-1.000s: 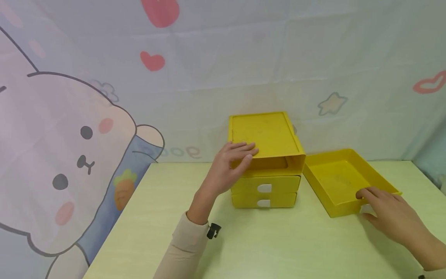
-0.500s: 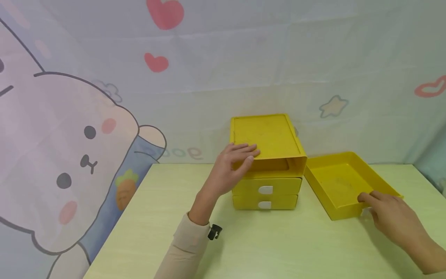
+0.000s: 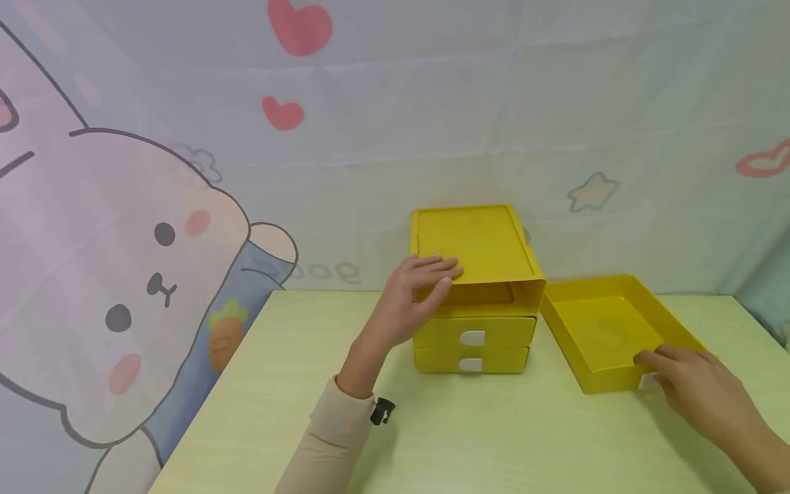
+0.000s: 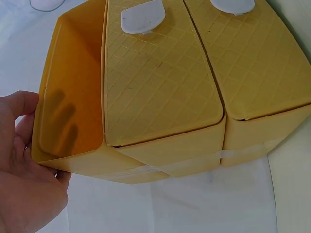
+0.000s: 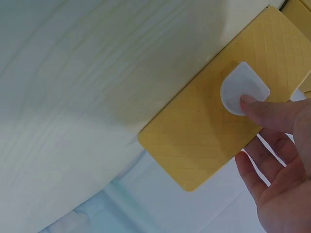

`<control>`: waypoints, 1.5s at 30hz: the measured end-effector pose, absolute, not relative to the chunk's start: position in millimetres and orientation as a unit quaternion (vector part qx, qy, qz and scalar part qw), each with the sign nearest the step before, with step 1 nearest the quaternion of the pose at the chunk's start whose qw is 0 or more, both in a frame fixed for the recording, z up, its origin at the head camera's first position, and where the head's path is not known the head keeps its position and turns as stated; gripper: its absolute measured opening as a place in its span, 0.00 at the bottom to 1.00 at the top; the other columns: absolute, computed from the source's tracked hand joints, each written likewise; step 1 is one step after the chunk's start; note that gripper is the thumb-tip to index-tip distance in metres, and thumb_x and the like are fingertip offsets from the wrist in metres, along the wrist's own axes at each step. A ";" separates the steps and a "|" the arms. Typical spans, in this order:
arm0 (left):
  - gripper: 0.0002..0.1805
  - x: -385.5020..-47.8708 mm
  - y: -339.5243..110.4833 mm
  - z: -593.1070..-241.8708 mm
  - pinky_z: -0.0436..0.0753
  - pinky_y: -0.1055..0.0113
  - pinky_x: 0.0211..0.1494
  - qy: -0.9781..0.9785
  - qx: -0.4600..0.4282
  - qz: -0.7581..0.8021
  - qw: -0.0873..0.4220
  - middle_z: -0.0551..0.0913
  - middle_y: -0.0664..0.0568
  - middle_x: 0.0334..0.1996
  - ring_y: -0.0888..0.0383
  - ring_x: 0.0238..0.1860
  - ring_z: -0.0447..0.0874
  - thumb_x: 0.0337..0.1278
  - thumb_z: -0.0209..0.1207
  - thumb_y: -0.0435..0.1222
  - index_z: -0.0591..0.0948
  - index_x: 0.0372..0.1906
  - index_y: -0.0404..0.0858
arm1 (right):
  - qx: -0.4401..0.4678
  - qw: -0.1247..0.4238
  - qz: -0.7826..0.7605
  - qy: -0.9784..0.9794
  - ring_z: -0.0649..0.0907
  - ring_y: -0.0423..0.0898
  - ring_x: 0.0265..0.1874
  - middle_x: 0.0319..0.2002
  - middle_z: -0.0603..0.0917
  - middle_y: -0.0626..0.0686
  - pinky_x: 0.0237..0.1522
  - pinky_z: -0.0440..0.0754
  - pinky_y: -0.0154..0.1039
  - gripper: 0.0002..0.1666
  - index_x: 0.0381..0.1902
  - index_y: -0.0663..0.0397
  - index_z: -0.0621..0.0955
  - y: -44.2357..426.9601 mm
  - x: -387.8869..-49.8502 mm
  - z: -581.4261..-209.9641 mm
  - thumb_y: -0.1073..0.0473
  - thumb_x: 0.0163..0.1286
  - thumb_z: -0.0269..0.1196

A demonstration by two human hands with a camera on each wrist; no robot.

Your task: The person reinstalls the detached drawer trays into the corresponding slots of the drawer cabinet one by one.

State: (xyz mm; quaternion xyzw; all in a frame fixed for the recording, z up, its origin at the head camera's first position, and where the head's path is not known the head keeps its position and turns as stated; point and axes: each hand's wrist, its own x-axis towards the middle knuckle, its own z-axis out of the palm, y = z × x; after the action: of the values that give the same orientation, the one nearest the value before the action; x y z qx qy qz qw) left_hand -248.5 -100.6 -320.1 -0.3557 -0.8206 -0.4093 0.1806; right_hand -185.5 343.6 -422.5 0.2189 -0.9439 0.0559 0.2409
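Note:
A yellow drawer cabinet (image 3: 475,240) stands on the table with an open slot at the top. Below the slot sit two shut drawers (image 3: 474,333) with white pull tabs. My left hand (image 3: 404,298) rests on the cabinet's front left top edge, fingers lying across the top. Right of the cabinet lies a removed yellow drawer (image 3: 607,329), with nothing seen inside. Its front panel (image 5: 204,126) is gripped by my right hand (image 3: 697,384). In the right wrist view the thumb presses the white tab (image 5: 240,90), while the other fingers are behind the panel's upper edge.
The pale table (image 3: 469,439) extends in front of the cabinet and to its left. A cloth backdrop (image 3: 395,151) with a cartoon bunny, hearts and a star hangs right behind the table. A black clip (image 3: 382,410) sits at the left cuff.
My right thumb has closed in on the front of the removed drawer. That drawer has shifted slightly towards me. The left hand stays on the cabinet; the head view has drifted a little.

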 end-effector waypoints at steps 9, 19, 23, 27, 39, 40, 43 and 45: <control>0.18 -247.2 -99.8 -320.4 0.58 0.50 0.85 -0.822 -0.351 -0.410 0.183 0.83 0.48 0.68 0.47 0.75 0.73 0.81 0.57 0.37 0.86 0.65 0.39 | 0.237 0.258 0.057 -0.935 0.75 0.38 0.24 0.31 0.84 0.45 0.20 0.76 0.36 0.25 0.40 0.50 0.89 341.9 -175.1 -415.9 0.76 0.45 0.79; 0.17 -246.7 -100.7 -319.1 0.63 0.50 0.83 -0.825 -0.352 -0.398 0.193 0.83 0.48 0.68 0.47 0.74 0.74 0.81 0.57 0.37 0.86 0.65 0.39 | 0.258 0.259 0.041 -0.930 0.73 0.36 0.25 0.33 0.83 0.42 0.24 0.78 0.37 0.29 0.43 0.51 0.90 341.7 -152.8 -392.9 0.73 0.39 0.82; 0.18 -248.1 -100.4 -320.7 0.64 0.50 0.82 -0.825 -0.354 -0.396 0.194 0.83 0.49 0.68 0.47 0.74 0.74 0.81 0.57 0.37 0.86 0.65 0.39 | 0.288 0.287 0.049 -0.913 0.66 0.32 0.27 0.30 0.77 0.37 0.24 0.70 0.31 0.09 0.42 0.52 0.90 342.5 -141.7 -383.8 0.65 0.65 0.76; 0.18 -248.2 -100.3 -320.7 0.64 0.50 0.82 -0.828 -0.353 -0.393 0.191 0.83 0.49 0.69 0.48 0.74 0.74 0.81 0.56 0.38 0.86 0.66 0.40 | 0.309 0.313 0.074 -0.895 0.65 0.30 0.28 0.30 0.74 0.35 0.26 0.65 0.26 0.42 0.39 0.52 0.90 342.0 -133.1 -374.5 0.33 0.85 0.37; 0.18 -244.2 -103.8 -318.8 0.63 0.50 0.83 -0.826 -0.358 -0.392 0.192 0.83 0.48 0.68 0.46 0.74 0.74 0.81 0.57 0.37 0.86 0.66 0.39 | 0.378 0.350 0.104 -0.851 0.63 0.28 0.28 0.30 0.72 0.32 0.27 0.56 0.23 0.40 0.40 0.53 0.88 334.2 -100.2 -356.9 0.36 0.86 0.37; 0.18 -243.7 -103.8 -318.6 0.62 0.50 0.83 -0.825 -0.359 -0.393 0.190 0.83 0.48 0.68 0.47 0.74 0.74 0.81 0.57 0.37 0.86 0.66 0.39 | 0.382 0.349 0.106 -0.849 0.63 0.28 0.28 0.30 0.72 0.32 0.27 0.56 0.23 0.39 0.41 0.52 0.88 334.0 -96.8 -356.6 0.36 0.86 0.37; 0.18 -241.8 -103.5 -317.5 0.59 0.50 0.85 -0.822 -0.363 -0.397 0.187 0.83 0.48 0.68 0.46 0.74 0.74 0.81 0.57 0.36 0.86 0.66 0.39 | 0.387 0.348 0.110 -0.847 0.64 0.27 0.28 0.31 0.72 0.31 0.27 0.56 0.22 0.37 0.43 0.52 0.89 332.3 -86.1 -355.0 0.38 0.87 0.39; 0.18 -241.1 -103.2 -316.6 0.58 0.50 0.85 -0.820 -0.365 -0.400 0.184 0.83 0.47 0.68 0.46 0.74 0.74 0.81 0.57 0.36 0.86 0.66 0.38 | 0.393 0.344 0.112 -0.845 0.64 0.26 0.28 0.31 0.71 0.30 0.27 0.56 0.22 0.36 0.44 0.52 0.89 331.4 -79.8 -353.0 0.38 0.87 0.40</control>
State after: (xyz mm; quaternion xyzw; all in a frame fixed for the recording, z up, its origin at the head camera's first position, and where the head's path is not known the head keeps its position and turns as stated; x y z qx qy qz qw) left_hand -241.1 -103.2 -316.6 -0.3654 -0.8202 -0.3996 0.1845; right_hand -79.8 331.4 -353.0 0.3932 -0.8452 0.1115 0.3442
